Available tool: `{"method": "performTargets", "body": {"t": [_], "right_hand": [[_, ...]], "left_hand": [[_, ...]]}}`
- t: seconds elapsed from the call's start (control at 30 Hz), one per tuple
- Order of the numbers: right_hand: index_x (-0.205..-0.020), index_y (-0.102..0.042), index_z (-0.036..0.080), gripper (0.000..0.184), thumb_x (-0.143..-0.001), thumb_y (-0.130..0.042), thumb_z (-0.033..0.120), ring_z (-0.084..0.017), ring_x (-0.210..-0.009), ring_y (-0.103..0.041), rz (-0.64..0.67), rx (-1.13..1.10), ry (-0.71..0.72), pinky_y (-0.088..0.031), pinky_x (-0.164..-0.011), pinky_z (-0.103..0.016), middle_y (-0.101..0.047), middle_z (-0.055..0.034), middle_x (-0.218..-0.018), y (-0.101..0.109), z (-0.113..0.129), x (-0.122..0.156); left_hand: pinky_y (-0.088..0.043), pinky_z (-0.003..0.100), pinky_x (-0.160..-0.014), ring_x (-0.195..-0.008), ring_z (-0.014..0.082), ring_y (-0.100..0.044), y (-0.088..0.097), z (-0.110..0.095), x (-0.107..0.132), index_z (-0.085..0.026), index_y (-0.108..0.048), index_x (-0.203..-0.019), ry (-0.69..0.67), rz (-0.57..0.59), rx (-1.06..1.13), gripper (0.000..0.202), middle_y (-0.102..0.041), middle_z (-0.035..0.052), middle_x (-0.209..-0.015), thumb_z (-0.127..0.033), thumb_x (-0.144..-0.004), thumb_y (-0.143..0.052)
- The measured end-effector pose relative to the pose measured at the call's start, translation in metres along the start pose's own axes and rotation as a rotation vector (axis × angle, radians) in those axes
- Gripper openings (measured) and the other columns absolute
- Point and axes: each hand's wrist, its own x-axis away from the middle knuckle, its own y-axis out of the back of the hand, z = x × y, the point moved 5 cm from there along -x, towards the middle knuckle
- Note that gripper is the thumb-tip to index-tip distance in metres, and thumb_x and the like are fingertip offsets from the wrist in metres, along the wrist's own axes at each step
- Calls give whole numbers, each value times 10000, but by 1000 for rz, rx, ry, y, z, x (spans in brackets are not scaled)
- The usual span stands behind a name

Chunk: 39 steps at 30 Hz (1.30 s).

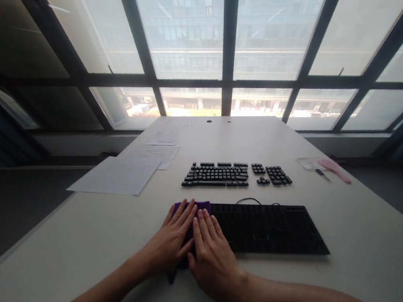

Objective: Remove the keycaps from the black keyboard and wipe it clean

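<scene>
A black keyboard base (272,227), stripped of its keycaps, lies on the white table in front of me. Over its left end is a purple cloth (203,206), mostly hidden under my hands. My left hand (172,242) rests flat on the cloth with fingers stretched out. Close beside it, my right hand (213,258) also lies flat, fingers extended forward, partly on the cloth. Neither hand grips anything. Beyond the base, the loose black keycaps (217,173) sit in rows like a keyboard layout, with a number-pad group (279,175) at the right.
White paper sheets (116,176) lie along the table's left edge. Near the right edge are a pink brush-like object (335,170), a clear plastic bag (306,163) and a small dark tool (322,174). A cable (249,199) curls behind the base. Large windows stand beyond the table (244,140).
</scene>
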Motion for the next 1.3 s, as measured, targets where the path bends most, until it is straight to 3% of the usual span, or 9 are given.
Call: {"method": "performTargets", "body": {"t": [0.33, 0.5, 0.63, 0.83, 1.07, 1.3], "right_hand": [[-1462, -428, 2, 600, -986, -449, 368, -310, -1479, -256, 6, 42, -16, -220, -1222, -477, -367, -214, -1545, -3, -12, -6], [-1431, -479, 24, 524, -996, -418, 310, -300, -1448, -332, -7, 76, -4, -241, -1207, -481, -441, -207, -1504, -3, -12, -8], [-1437, -465, 16, 516, -1019, -362, 300, -297, -1419, -380, 4, 98, 1, -254, -1196, -493, -475, -210, -1479, 0, -14, -9], [-1474, -400, -2, 612, -982, -466, 355, -322, -1477, -255, -4, 125, -14, -218, -1206, -490, -351, -242, -1547, -4, -18, -7], [-1484, -378, -8, 696, -980, -460, 465, -329, -1488, -218, 44, 109, 13, -192, -1212, -491, -310, -258, -1559, -3, -19, -5], [-1500, -339, -22, 711, -982, -455, 451, -329, -1492, -204, 108, 75, 1, -185, -1219, -464, -282, -259, -1570, -2, -20, -7]], "left_hand": [[-126, 536, -1216, -1514, 323, -80, -6, 4, 1, -175, -22, -1589, -7, 37, -16, 868, -59, 139, -1641, -354, -896, -512], [-122, 537, -1216, -1514, 320, -87, -6, 4, 0, -166, -52, -1589, -14, 9, 0, 797, -71, 145, -1637, -411, -950, -460], [-105, 554, -1211, -1513, 333, -47, 1, 1, 3, -160, -16, -1587, -43, 33, 9, 879, -42, 158, -1634, -530, -941, -483], [-105, 556, -1210, -1513, 341, -27, 4, 1, 8, -162, 1, -1584, -90, 73, -17, 986, -44, 158, -1637, -598, -889, -546], [-129, 541, -1216, -1510, 347, -103, -5, 2, 7, -150, -47, -1588, -96, -24, -32, 982, -112, 179, -1631, -599, -880, -559], [-222, 539, -1207, -1506, 349, -136, -8, 0, 9, -135, -103, -1584, -110, -100, -18, 943, -123, 181, -1633, -510, -875, -599]]}}
